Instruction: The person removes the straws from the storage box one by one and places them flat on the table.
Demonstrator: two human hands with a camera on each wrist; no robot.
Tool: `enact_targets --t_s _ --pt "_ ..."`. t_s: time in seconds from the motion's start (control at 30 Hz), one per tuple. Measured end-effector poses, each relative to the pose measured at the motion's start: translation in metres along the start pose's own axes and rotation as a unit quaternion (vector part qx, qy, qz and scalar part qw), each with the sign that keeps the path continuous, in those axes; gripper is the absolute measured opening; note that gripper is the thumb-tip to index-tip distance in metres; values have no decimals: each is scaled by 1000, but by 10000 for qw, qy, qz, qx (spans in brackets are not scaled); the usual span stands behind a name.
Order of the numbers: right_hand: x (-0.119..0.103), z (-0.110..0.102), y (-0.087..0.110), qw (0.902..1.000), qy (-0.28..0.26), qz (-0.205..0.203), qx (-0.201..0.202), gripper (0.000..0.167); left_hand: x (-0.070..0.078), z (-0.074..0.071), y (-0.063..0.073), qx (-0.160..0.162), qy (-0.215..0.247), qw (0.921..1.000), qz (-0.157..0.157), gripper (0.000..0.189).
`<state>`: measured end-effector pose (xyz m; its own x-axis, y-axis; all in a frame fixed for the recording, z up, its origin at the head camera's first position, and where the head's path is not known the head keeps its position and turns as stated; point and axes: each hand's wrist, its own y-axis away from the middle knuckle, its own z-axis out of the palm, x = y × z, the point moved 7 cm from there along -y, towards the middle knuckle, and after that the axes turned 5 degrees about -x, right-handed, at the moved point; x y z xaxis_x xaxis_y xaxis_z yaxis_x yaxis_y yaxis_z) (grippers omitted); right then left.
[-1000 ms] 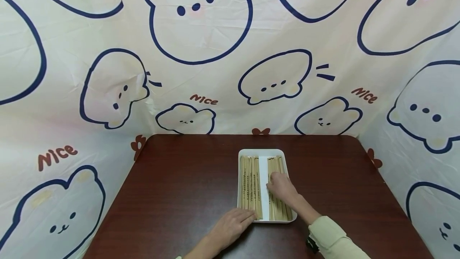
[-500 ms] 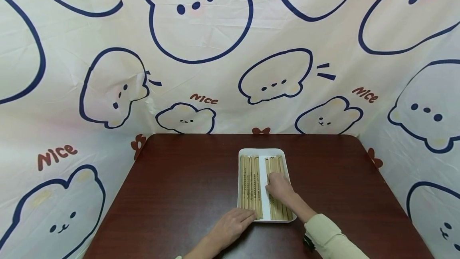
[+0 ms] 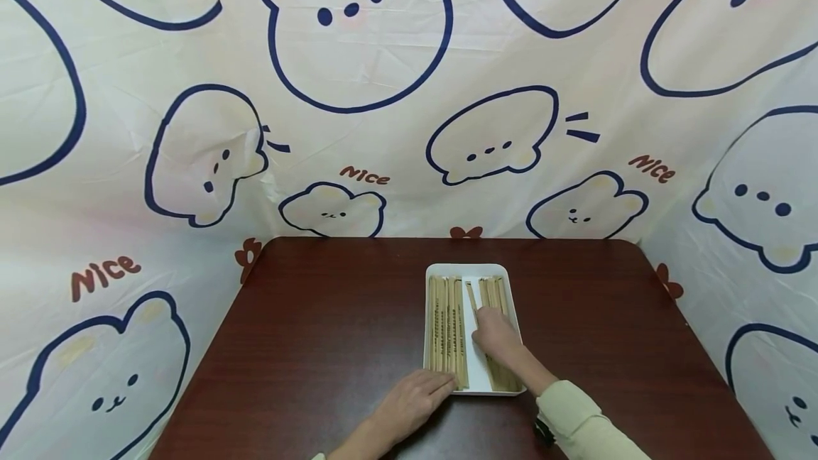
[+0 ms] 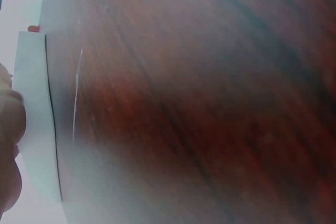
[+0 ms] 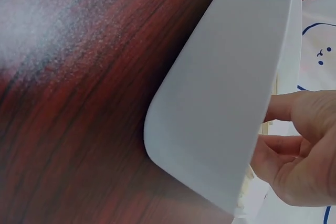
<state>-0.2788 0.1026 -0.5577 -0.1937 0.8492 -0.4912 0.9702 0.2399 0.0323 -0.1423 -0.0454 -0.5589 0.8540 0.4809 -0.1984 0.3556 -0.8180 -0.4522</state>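
Observation:
A white tray (image 3: 469,270) on the table holds two rows of thin tan chopsticks with dark print along some of them, a left row (image 3: 446,325) and a right row (image 3: 491,292). Between the rows slants one separate pair of chopsticks (image 3: 471,294). My right hand (image 3: 500,338) pinches it from above, hiding its lower part. In the right wrist view, thumb and finger of the hand (image 5: 307,148) reach over the tray wall (image 5: 220,87). My left hand (image 3: 412,402) rests its fingers on the tray's near left corner, by the ends of the left row.
A dark brown wooden table (image 3: 332,325) lies beneath the tray. Behind it and on both sides hangs a pale cloth (image 3: 396,140) printed with cartoon bears. The right wrist wears a black band (image 3: 543,433).
My right hand has drawn the chopsticks leftward away from the right row, so they now slant across the tray's middle gap. The left hand has stayed in place.

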Motion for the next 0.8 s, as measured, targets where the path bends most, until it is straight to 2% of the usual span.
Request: enact_targets --t_s 0.27,0.67,0.8 --pt "6 -7 3 9993 -279 18 237 39 0 0 0 6 -72 10000 15 34" --pt "7 -21 2 9987 -369 263 243 39 0 -2 -1 -26 -41 10000 -29 35" --pt "8 -26 3 9983 -378 394 207 25 0 -2 -1 -51 -27 10000 -55 35"
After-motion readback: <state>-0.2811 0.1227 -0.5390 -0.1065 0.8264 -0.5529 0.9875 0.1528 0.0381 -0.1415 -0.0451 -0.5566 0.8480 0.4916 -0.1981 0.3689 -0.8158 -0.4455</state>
